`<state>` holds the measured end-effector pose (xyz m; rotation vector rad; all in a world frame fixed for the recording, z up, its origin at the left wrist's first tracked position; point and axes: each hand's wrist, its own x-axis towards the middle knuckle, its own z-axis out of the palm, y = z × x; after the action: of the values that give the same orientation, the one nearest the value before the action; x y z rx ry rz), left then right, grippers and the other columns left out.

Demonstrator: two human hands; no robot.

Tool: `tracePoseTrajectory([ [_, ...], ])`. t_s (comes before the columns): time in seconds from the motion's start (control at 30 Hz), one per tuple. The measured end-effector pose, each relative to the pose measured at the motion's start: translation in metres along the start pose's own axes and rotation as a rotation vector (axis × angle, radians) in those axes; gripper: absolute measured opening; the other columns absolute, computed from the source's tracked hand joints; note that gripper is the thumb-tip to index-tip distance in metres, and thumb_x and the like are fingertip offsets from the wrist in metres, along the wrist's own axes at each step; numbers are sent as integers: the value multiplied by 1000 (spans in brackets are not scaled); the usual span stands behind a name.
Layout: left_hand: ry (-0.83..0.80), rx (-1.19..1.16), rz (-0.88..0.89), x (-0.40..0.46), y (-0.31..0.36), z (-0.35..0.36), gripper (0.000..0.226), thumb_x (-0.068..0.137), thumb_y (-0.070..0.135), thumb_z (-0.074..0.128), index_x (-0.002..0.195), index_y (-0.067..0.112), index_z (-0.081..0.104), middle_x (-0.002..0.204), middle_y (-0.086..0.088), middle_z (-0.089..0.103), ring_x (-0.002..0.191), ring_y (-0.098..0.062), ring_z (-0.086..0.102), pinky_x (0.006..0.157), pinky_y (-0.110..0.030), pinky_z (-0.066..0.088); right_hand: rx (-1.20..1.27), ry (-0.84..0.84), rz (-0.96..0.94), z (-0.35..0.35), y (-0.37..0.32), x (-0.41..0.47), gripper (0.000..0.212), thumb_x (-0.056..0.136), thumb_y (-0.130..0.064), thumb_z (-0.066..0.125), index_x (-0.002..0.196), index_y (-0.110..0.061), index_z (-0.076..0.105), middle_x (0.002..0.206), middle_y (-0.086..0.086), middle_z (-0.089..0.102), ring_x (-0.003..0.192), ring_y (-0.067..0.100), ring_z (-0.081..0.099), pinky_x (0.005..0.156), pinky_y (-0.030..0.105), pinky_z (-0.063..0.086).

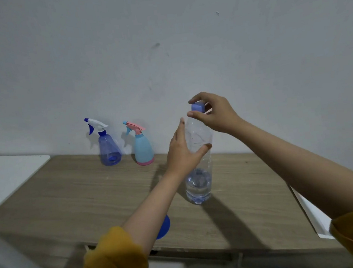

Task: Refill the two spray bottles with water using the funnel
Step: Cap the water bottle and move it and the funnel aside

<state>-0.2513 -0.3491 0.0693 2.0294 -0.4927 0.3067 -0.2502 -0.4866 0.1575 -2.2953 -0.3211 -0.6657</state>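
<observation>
A clear plastic water bottle (200,174) stands upright on the wooden table (70,195), with a little water at its bottom. My left hand (181,152) wraps its middle. My right hand (214,114) pinches the light-blue cap (197,107) on top. At the back by the wall stand two spray bottles, both with their trigger heads on: a dark blue translucent spray bottle (108,147) and, to its right, a light-blue spray bottle (143,147) with pink trigger and pink base. A blue funnel (164,228) lies near the front edge, mostly hidden behind my left forearm.
The grey wall rises right behind the table. A white surface (7,174) adjoins the table on the left, and a white board (310,214) lies at the right edge. The table's front edge runs just below the funnel.
</observation>
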Motion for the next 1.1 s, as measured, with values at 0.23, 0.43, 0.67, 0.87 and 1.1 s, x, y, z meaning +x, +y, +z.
tracePoseTrajectory([
  [0.23, -103, 106, -264, -69, -77, -21, 114, 53, 71, 71, 145, 28, 20, 152, 1, 29, 138, -17, 30, 110, -45, 34, 305, 338, 75, 31, 9, -23, 28, 78, -25, 78, 100, -19, 61, 91, -20, 62, 74, -6, 60, 69, 15, 52],
  [0.43, -239, 249, -500, -122, -139, -43, 117, 40, 65, 81, 139, 23, 34, 139, -2, 44, 126, -20, 44, 103, -43, 42, 379, 436, 53, 51, 8, -31, 31, 82, -27, 73, 108, -16, 60, 95, -18, 63, 83, 1, 62, 74, 24, 51],
  [0.67, -257, 348, -449, -134, -161, -42, 78, 50, 38, 87, 120, 22, 56, 119, -1, 56, 109, -20, 54, 93, -36, 46, 230, 196, -35, 52, 24, -42, 90, 68, -35, 84, 139, -28, 29, 133, -9, 44, 104, 10, 55, 84, 16, 48],
  [0.87, -194, 296, -447, -108, -157, -35, 73, 47, 36, 88, 110, 21, 55, 108, 0, 60, 98, -21, 58, 85, -38, 50, 129, 190, -83, 53, 33, -39, 101, 64, -25, 82, 145, -22, 21, 138, -12, 35, 104, 15, 54, 76, 37, 56],
  [1.1, -186, 210, -393, -20, -146, -15, 66, 44, 34, 84, 101, 23, 51, 101, -1, 59, 92, -23, 59, 79, -39, 52, 109, 311, -56, 34, 28, 13, 99, 63, -23, 79, 145, -25, 22, 137, -16, 34, 103, 14, 54, 74, 34, 56],
])
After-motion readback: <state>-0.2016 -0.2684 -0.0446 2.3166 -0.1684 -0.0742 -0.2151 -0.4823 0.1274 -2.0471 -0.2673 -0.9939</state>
